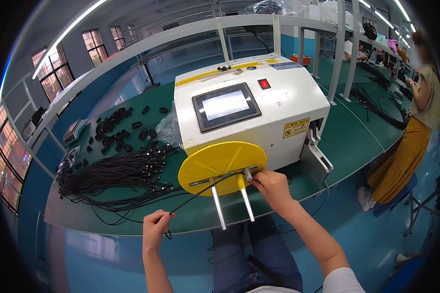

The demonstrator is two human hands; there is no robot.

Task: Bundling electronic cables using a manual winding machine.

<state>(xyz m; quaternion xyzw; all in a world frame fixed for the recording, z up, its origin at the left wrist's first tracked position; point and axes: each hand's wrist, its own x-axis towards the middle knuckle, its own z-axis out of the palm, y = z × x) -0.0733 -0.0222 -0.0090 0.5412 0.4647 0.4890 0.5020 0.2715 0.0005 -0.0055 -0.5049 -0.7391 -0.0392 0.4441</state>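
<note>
While the right hand (270,184) is pinching one end of a black cable (200,191) at the yellow disc (221,165) of the white machine (249,115), the left hand (155,227) is gripping its other end below the green bench (349,146) edge; cable bundles (117,176) are lying left, blue floor and windows surrounding

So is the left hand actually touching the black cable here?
Touching. The head view shows the left hand with its fingers closed around the black cable, which runs from that grip up to the yellow disc on the white machine.
</note>
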